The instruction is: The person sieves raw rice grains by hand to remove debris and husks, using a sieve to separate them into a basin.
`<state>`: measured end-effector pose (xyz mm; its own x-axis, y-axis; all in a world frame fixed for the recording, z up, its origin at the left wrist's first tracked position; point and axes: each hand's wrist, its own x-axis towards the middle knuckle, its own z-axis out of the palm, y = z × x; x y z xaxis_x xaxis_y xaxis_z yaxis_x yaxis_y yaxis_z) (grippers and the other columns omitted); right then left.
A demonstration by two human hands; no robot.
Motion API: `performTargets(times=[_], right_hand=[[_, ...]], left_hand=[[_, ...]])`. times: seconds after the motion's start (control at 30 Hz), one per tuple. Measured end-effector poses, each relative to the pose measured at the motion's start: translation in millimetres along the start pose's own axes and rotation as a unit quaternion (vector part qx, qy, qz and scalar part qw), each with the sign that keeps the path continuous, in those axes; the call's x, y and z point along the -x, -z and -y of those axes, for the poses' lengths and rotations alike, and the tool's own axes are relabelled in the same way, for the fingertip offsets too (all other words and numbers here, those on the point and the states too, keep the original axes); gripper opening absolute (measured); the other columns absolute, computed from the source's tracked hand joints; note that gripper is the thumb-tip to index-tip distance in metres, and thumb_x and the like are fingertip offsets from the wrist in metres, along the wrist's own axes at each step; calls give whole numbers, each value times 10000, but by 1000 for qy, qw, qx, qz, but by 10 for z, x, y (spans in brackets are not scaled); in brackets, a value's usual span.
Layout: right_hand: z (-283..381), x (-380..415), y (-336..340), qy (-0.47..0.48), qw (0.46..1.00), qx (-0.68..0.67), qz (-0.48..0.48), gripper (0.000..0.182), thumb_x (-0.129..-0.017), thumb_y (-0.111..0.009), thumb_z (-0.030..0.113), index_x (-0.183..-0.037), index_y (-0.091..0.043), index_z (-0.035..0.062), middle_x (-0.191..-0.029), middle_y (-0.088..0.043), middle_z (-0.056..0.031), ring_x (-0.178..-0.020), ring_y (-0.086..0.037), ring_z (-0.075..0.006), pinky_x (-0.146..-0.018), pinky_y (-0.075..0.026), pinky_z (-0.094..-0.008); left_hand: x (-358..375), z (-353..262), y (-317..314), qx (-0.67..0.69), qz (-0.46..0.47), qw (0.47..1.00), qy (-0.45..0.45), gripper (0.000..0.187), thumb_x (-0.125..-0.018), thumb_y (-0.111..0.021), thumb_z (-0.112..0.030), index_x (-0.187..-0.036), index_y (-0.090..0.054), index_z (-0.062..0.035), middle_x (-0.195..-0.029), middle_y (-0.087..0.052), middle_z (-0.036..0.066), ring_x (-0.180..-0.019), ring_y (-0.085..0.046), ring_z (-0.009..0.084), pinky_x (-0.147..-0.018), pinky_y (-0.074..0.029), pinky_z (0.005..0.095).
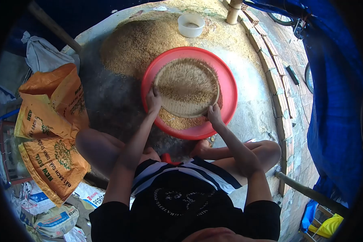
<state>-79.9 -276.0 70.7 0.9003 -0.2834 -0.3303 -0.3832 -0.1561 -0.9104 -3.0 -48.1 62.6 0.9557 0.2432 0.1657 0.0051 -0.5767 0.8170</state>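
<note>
A round woven sieve tray (170, 109) full of grain is held over a big red plastic basin (229, 86). My left hand (153, 100) grips the sieve's left rim, and my right hand (214, 115) grips its lower right rim. Sifted grain (180, 122) lies in the basin below the sieve. A large heap of grain (137, 44) is spread on the concrete floor just beyond the basin. I sit on the floor with my knees on either side of the basin.
A white plastic bowl (190, 25) stands on the heap at the top. Orange printed sacks (52, 121) lie at the left with more bags below them. A brick edge (276, 76) runs along the right, beside a blue tarp (334, 105).
</note>
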Motion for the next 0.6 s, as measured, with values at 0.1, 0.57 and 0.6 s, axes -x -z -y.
performTargets(times=[0.1, 0.57, 0.6], right_hand=[[-14, 34, 16, -109, 994, -13, 29, 126, -823, -307, 125, -871, -361, 22, -585, -492, -79, -392, -454, -120, -340, -381, -220], [107, 63, 11, 179, 983, -23, -20, 133, -814, -320, 97, -910, -370, 20, -628, -488, -76, -390, -449, -111, -340, -383, -233], [-1, 65, -10, 53, 998, -21, -3, 126, -811, -317, 99, -896, -373, 24, -629, -491, -79, -386, -447, -113, -339, -382, -234]], left_hand=[[3, 69, -15, -70, 66, 993, 69, 336, -823, -333, -248, -823, -514, 36, -751, -539, 224, -738, -501, 384, -633, -383, 409], [-66, -90, 138, 131, 6, 991, -27, 298, -845, -331, -217, -791, -487, 32, -595, -460, 144, -549, -448, 216, -547, -372, 303], [-30, 78, 28, 35, -7, 999, -23, 324, -842, -327, -239, -808, -500, 33, -646, -496, 172, -606, -484, 266, -581, -388, 331]])
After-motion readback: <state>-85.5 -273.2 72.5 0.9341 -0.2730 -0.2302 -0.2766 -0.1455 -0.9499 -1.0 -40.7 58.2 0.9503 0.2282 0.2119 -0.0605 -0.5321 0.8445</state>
